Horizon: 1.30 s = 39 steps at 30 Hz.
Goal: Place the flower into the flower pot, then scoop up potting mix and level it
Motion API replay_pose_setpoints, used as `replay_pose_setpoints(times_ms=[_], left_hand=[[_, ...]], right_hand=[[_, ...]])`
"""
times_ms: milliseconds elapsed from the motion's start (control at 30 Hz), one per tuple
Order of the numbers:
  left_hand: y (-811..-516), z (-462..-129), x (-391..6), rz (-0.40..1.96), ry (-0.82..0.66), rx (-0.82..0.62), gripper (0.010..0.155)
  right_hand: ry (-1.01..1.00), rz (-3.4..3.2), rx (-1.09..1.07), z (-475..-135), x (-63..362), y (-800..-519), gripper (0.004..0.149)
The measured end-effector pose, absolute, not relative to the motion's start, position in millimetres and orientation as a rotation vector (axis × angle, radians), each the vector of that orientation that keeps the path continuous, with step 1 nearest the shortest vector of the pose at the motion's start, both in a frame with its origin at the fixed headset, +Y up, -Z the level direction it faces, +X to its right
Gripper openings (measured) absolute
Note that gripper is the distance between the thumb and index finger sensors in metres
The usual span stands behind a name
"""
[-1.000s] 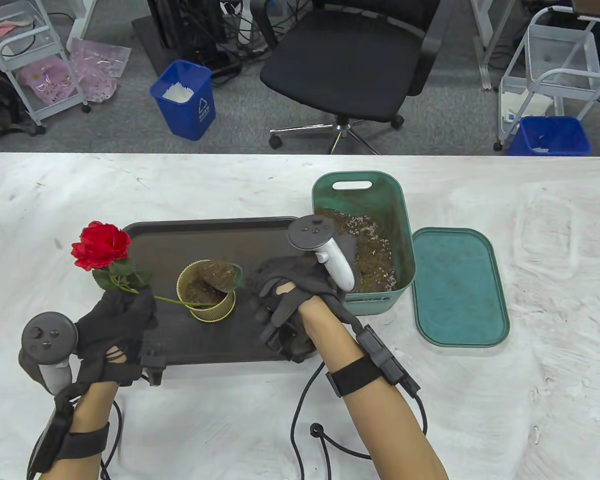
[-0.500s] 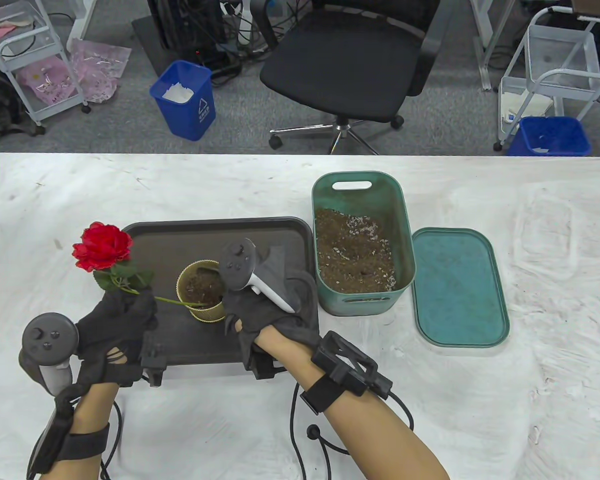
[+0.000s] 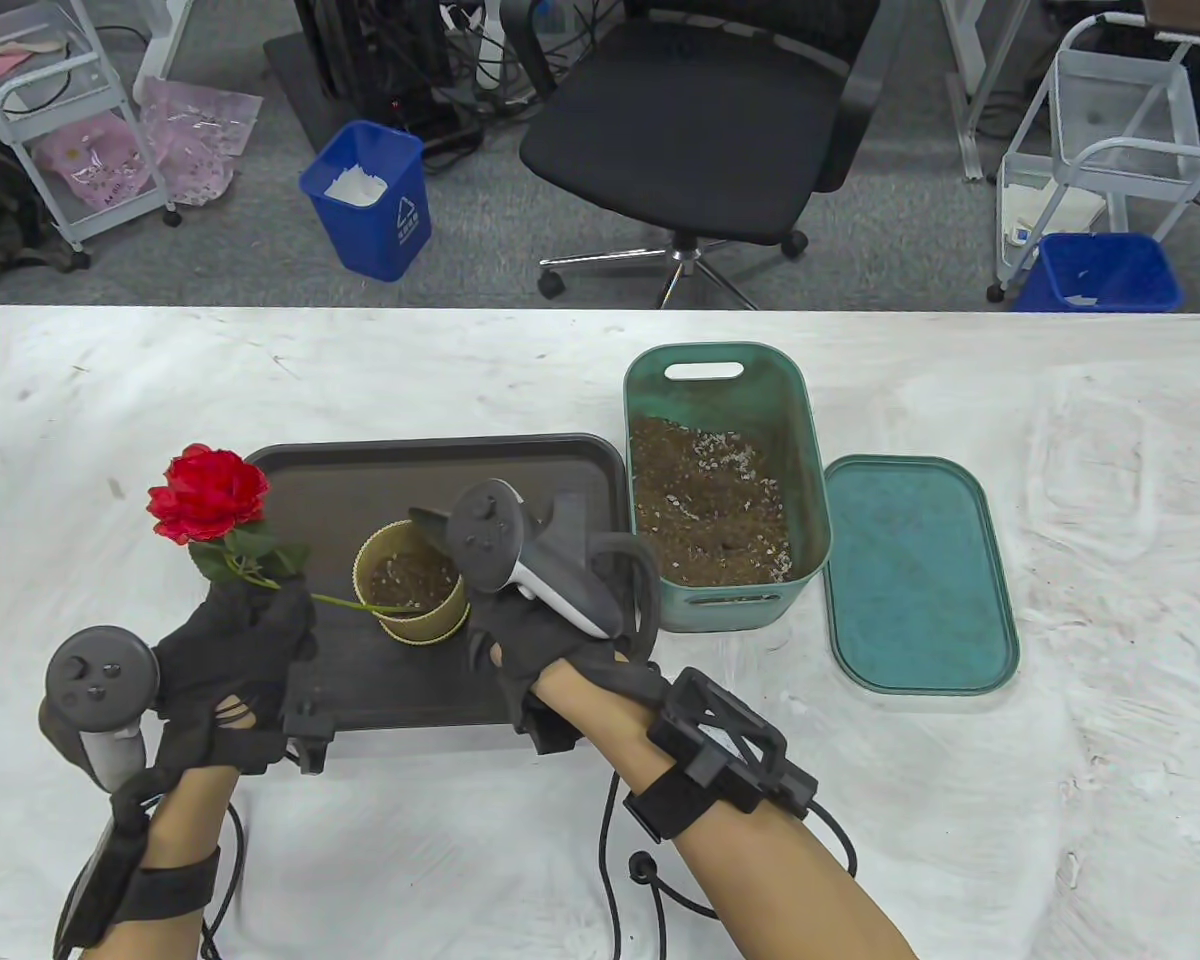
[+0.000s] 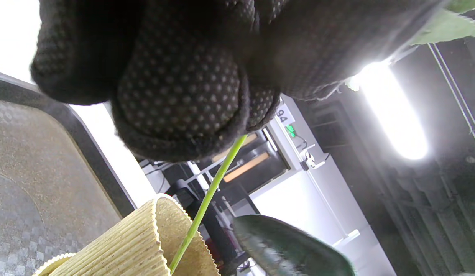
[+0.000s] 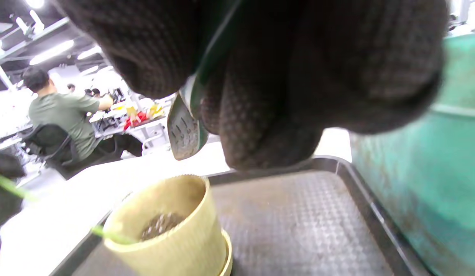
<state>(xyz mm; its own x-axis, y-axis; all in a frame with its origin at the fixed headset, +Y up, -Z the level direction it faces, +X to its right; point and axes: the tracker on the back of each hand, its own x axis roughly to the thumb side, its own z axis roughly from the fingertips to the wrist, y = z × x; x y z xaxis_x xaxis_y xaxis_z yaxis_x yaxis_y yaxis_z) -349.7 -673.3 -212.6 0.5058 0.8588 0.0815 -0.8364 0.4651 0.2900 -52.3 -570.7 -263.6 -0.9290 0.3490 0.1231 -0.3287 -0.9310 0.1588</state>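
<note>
Both hands gripping: left hand [image 3: 235, 640] holds flower [image 3: 208, 495] unchanged; right hand [image 3: 550, 620] lifted trowel [image 5: 183, 130] off flower pot [image 3: 410, 585].

1. Right hand [image 3: 530, 630], gripping the scoop [image 3: 430, 522], has moved from the green bin [image 3: 725, 600] to just beside the flower pot [image 3: 410, 590].
2. Scoop, earlier loaded over the pot, now empty.
3. Pot holds more potting mix [image 3: 412, 578].
</note>
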Motion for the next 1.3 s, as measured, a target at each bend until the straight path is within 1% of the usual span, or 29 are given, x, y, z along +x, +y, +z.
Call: replay_pose_setpoints(times_ms=[100, 267, 367, 533, 733, 833, 933, 1033, 1300], left_hand=[[-673.2, -213.1, -349.7, 1.041, 0.079, 0.31, 0.045], [-672.7, -213.3, -349.6, 1.039, 0.078, 0.311, 0.045], [-672.8, -213.6, -349.5, 1.041, 0.078, 0.31, 0.045], [-672.5, -213.7, -349.4, 1.04, 0.079, 0.309, 0.045], [-673.4, -213.0, -350.6, 1.049, 0.089, 0.306, 0.045], [-672.7, -212.4, -350.4, 1.045, 0.09, 0.309, 0.045], [-672.6, -212.6, -350.5, 1.041, 0.085, 0.31, 0.045], [-672.7, -212.8, -351.6, 1.036, 0.084, 0.311, 0.045], [-674.7, -213.9, -354.9, 1.054, 0.101, 0.302, 0.045]], right_hand=[[0.117, 2.765, 0.12, -271.6, -27.7, -552.6, 0.054], [0.035, 2.714, -0.072, -285.5, 18.9, -532.3, 0.054], [0.007, 2.65, -0.212, -294.6, 53.6, -525.3, 0.054], [-0.007, 2.609, -0.414, -307.8, 98.1, -525.5, 0.054], [0.091, 2.611, -0.538, -327.2, 124.9, -541.5, 0.053], [0.215, 2.653, -0.574, -346.2, 130.5, -560.0, 0.053], [0.323, 2.699, -0.598, -360.9, 131.3, -573.7, 0.053], [0.442, 2.747, -0.621, -382.9, 128.4, -592.1, 0.053], [0.571, 2.771, -0.595, -420.4, 108.3, -627.9, 0.052]])
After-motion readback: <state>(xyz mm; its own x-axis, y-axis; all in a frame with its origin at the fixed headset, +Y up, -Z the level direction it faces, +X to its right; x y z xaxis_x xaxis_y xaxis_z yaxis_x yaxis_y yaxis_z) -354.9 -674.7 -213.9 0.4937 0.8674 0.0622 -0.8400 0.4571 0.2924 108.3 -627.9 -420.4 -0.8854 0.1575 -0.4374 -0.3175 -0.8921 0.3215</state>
